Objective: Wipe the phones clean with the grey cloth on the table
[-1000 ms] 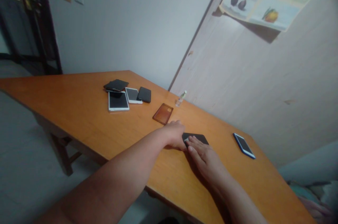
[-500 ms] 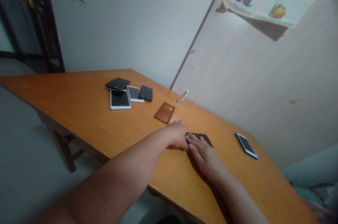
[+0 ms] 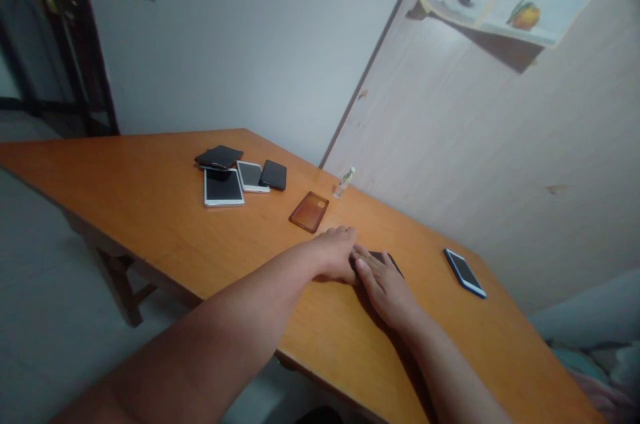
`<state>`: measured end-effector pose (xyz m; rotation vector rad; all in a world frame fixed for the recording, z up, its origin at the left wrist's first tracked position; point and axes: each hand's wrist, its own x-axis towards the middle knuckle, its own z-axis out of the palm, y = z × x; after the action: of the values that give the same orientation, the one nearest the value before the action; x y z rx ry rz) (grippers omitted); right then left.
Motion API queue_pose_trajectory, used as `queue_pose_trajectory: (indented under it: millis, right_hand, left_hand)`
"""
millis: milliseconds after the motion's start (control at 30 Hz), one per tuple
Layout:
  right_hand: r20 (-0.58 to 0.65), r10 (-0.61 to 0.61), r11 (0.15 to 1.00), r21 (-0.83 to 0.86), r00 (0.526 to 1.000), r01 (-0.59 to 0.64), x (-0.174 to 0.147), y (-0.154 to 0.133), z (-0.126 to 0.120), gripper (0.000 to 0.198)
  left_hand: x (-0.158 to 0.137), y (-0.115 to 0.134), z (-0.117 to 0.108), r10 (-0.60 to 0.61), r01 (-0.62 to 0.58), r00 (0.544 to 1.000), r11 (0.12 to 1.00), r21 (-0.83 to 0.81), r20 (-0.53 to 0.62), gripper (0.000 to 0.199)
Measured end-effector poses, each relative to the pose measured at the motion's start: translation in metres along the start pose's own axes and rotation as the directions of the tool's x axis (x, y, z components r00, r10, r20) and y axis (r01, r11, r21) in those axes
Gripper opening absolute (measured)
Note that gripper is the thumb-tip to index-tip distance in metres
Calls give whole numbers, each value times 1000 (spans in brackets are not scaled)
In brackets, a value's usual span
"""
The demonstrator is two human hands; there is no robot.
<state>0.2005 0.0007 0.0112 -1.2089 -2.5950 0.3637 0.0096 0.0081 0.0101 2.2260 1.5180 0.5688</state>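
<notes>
A thin dark flat object (image 3: 393, 261), shaped like a phone or tablet, lies on the table under my hands, with only its far right part showing. At its left end, my left hand (image 3: 336, 254) is bent down with the fingers curled over that edge; the fingertips are hidden. My right hand (image 3: 383, 287) rests across the object's top, fingers stretched out and their tips against my left hand. Just beyond my left hand lies a brown phone case (image 3: 309, 212), its hollow side up.
A small clear bottle (image 3: 344, 183) stands by the wall. Toward the far left lie a white tablet (image 3: 223, 188), a white phone (image 3: 251, 177), a dark phone (image 3: 273, 175) and a black folded case (image 3: 219, 157). A blue-edged phone (image 3: 465, 273) is at right on the wooden table (image 3: 150, 211).
My right hand's fingers have slid slightly left over the dark object, up to my left hand. The left hand stays in place, and the view has shifted a little.
</notes>
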Motion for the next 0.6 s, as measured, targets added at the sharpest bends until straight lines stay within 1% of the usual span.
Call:
queue_pose_trajectory:
  millis: [33,100,133,167,200,233,300,367,400,433,467,500,533,567,600]
  right_hand:
    - [-24,64,997,-37,998,-65,1,7,-2,50]
    - [-79,204,970,-119,976,-213,0,24,-5,53]
    - [-103,251,952,-151,962,-265,-1,31,-6,54]
    - [-115,272,941,-176,955,-289,-2,34,-7,55]
    - [-115,262,941,-190,958,-280,-4,33,-7,56]
    - [-98,224,952,-191,970,-239,-6,28,-7,56]
    - [-24,97,983,-156,995,-100,-9,11,-5,58]
    - [66,-19,995,-96,998,25,-11,-5,-3,56]
    - [89,-45,996,-78,995,52,-11,-8,-3,56]
    - [93,-38,996,-75,995,45,-10,-8,-4,55]
    - [74,4,996,-89,997,3,-9,-3,-5,55]
    - [39,70,991,-116,997,-65,-9,5,-6,55]
    - [-3,152,978,-147,988,-150,-8,15,-8,56]
    - [-47,237,952,-188,970,-242,-8,24,-9,56]
    - [-66,282,931,-224,957,-289,-9,32,-10,56]
  left_hand:
    - [0,0,0,-2,2,1000,1000,-2,-1,91]
    - [0,-1,0,-3,3,1000,1000,2,-3,96]
    - [0,0,0,-3,3,1000,1000,9,-4,96]
    - [0,0,0,-4,4,1000,1000,18,-6,96]
    - [0,0,-1,-4,4,1000,1000,28,-5,94]
    - [-1,1,-1,-3,4,1000,999,39,-3,92]
    - [-1,1,-1,2,-3,1000,998,58,5,84]
    - [-1,1,-1,15,-15,1000,997,69,10,75]
    - [0,1,-1,19,-20,1000,997,72,12,73]
    - [0,1,-1,22,-22,1000,997,71,11,73]
    - [0,0,-1,22,-22,1000,997,69,7,76]
    - [0,0,-1,18,-18,1000,998,67,4,80]
    - [0,0,0,14,-14,1000,998,64,0,84]
    - [0,0,-1,9,-8,1000,998,63,-3,86]
    - [0,0,-1,4,-4,1000,998,62,-4,87]
